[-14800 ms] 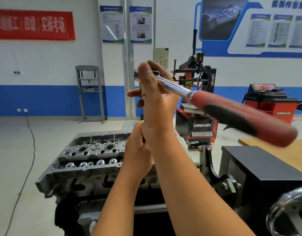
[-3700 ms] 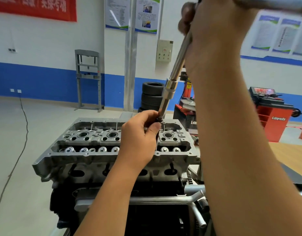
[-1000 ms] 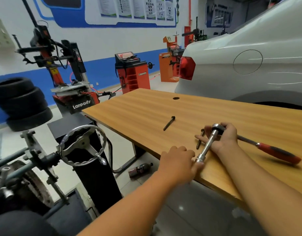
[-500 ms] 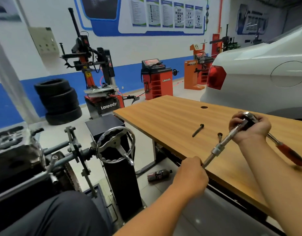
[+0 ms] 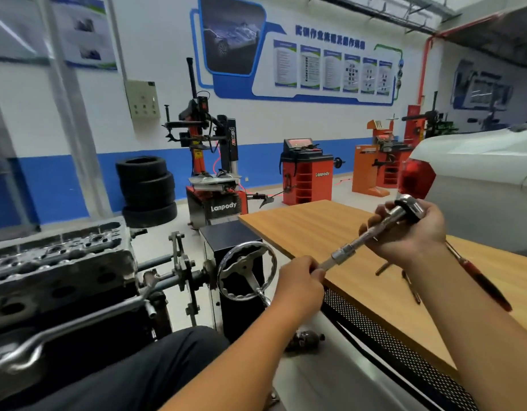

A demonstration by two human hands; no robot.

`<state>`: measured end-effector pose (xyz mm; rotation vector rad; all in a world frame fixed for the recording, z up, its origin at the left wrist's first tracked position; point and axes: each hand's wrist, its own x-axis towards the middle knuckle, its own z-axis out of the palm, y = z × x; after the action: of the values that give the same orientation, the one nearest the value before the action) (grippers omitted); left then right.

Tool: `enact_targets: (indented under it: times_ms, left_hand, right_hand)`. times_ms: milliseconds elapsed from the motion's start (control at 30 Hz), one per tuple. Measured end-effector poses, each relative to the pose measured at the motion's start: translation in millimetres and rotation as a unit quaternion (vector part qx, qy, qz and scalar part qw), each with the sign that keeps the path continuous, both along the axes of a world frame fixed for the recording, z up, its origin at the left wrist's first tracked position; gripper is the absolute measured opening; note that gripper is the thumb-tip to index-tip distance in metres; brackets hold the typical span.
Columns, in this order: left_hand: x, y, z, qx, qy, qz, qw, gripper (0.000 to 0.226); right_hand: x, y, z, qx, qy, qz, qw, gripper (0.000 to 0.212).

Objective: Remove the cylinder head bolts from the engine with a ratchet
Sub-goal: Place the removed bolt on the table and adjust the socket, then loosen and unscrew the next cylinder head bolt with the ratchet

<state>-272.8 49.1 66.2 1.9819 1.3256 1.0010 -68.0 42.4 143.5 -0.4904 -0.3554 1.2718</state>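
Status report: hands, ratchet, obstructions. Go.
Right hand grips ratchet head; left hand pinches extension tip. Tool held off engine, above wooden table edge. Two bolts on table. Nothing obstructing.

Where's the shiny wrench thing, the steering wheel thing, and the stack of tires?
ratchet [image 5: 375, 232], head view, on its silver extension bar.
handwheel [image 5: 246, 271], head view, on its hub.
tires [image 5: 148, 188], head view, on the middle tire's sidewall.

Engine [image 5: 57, 262] left; table [image 5: 309, 229] right (handwheel [image 5: 246, 271] between).
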Motion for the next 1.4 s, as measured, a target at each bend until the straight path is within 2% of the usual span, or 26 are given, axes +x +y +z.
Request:
enact_targets:
  times_ms: [133,200,333,467,600,733,900,1067,1167,1300,1400]
  left_hand:
    - [-78,14,30,0.042,0.017,0.025,0.999,0.010]
    - [-120,18,37,0.064,0.035,0.036,0.997,0.007]
    - [-213,21,34,0.080,0.100,0.116,0.985,0.016]
    - [-310,22,32,0.093,0.107,0.191,0.971,0.019]
    - [-397,32,32,0.112,0.052,0.272,0.954,0.014]
    - [-464,47,25,0.176,0.020,0.333,0.926,0.018]
    - [-517,72,23,0.194,0.005,0.395,0.898,0.012]
    - [-544,91,22,0.127,-0.014,0.400,0.907,0.013]
    - [-563,95,40,0.036,0.058,0.348,0.935,0.020]
    - [-581,98,56,-0.025,0.077,0.270,0.960,0.019]
    - [-575,111,54,-0.009,0.062,0.235,0.970,0.018]
  right_hand:
    - [-86,11,29,0.121,0.062,0.055,0.989,0.039]
    - [-134,20,40,0.149,0.035,0.070,0.986,0.039]
    - [-245,42,48,0.155,-0.025,0.128,0.979,0.034]
    - [-351,63,49,0.160,-0.046,0.188,0.968,0.032]
    - [-443,87,55,0.195,-0.070,0.237,0.949,0.024]
    - [-518,111,66,0.247,-0.085,0.226,0.938,0.034]
    - [-581,133,75,0.283,-0.115,0.224,0.926,0.016]
    - [-605,154,64,0.273,-0.120,0.242,0.923,0.011]
    - [-608,156,58,0.271,-0.105,0.251,0.923,0.012]
    - [-616,161,54,0.273,-0.133,0.277,0.912,0.012]
    - [-628,164,55,0.276,-0.167,0.281,0.904,0.012]
